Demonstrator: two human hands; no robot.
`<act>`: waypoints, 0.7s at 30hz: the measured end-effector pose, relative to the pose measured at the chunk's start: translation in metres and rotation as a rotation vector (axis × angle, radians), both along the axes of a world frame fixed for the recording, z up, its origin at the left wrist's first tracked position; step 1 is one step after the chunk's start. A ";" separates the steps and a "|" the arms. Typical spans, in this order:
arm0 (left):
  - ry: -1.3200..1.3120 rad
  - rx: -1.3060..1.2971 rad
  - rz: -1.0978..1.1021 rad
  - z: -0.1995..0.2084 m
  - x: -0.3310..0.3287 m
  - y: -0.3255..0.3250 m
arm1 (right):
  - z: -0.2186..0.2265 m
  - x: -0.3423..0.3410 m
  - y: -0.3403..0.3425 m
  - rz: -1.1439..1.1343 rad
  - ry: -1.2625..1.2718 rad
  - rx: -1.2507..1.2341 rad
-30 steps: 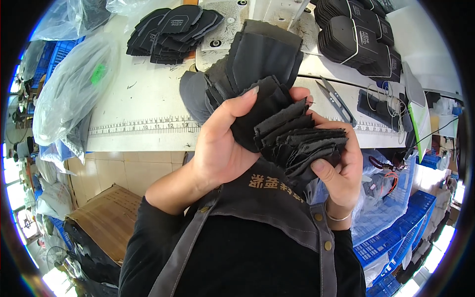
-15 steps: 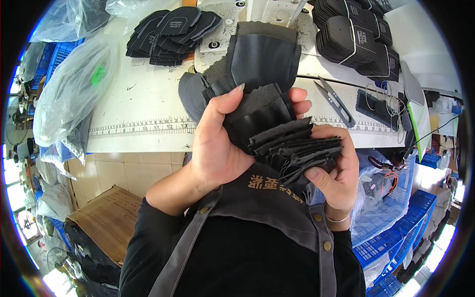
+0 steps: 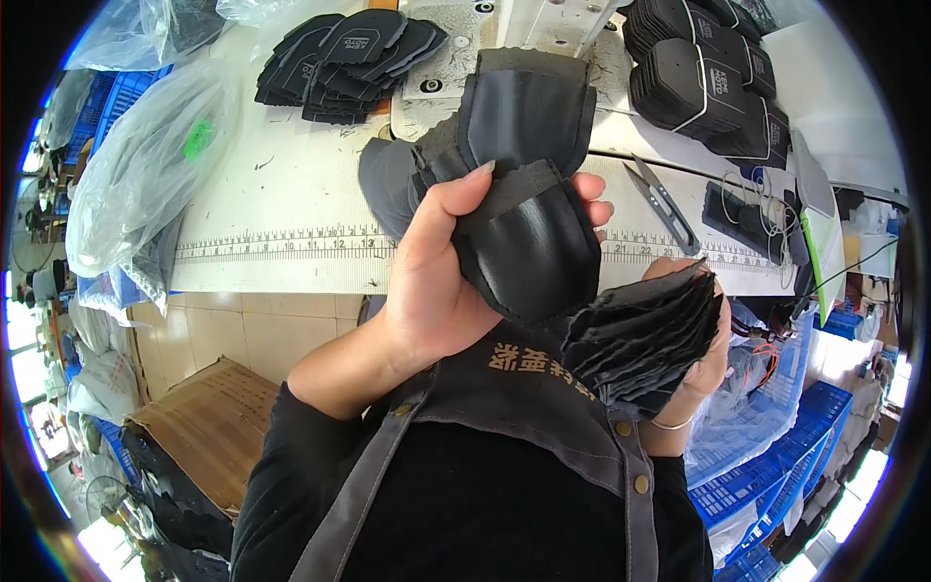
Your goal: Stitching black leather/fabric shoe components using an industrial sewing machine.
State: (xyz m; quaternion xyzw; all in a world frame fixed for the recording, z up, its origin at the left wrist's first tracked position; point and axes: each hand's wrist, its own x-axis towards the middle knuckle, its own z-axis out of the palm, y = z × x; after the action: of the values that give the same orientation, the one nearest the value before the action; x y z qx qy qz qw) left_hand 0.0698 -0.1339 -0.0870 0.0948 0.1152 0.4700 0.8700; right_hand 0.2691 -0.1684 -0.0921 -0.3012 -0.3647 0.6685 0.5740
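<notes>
My left hand point(image 3: 432, 257) is closed round a black sewn leather-like piece point(image 3: 533, 247) with a rounded end, its thumb on the near face and its fingertips showing at the right edge. To its right, my right hand point(image 3: 706, 339) grips a thick stack of black fabric pieces point(image 3: 645, 335) with ragged edges; most of its fingers are hidden behind the stack. Beyond my left hand, more black sewn pieces point(image 3: 524, 116) lie overlapped on the white table point(image 3: 276, 209), beside rounded dark grey pieces point(image 3: 388, 184).
Thread snips point(image 3: 664, 204) lie right of my hands, near a dark strip with loose cord point(image 3: 747, 218). Tied black stacks point(image 3: 693, 92) stand back right, loose black pieces point(image 3: 344, 63) back left. A clear plastic bag point(image 3: 145, 165) lies left; a blue crate point(image 3: 766, 456) stands low right.
My right hand has moved right and slightly down with its stack, away from my left hand. The piece in my left hand now shows its whole shiny front.
</notes>
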 end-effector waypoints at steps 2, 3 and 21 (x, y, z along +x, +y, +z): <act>0.156 0.008 0.053 0.004 0.004 -0.001 | -0.003 0.003 0.002 0.089 -0.066 0.018; 0.152 0.004 0.042 0.004 0.005 -0.001 | 0.001 -0.002 0.007 0.112 -0.160 0.065; 0.208 0.013 0.141 0.000 0.009 -0.008 | 0.004 -0.017 0.010 0.087 -0.653 0.511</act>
State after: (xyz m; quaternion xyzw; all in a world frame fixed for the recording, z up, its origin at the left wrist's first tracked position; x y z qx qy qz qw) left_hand 0.0792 -0.1422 -0.0871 0.1402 0.2083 0.5184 0.8174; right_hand 0.2517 -0.1585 -0.0877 -0.3296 -0.6940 0.4495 0.4558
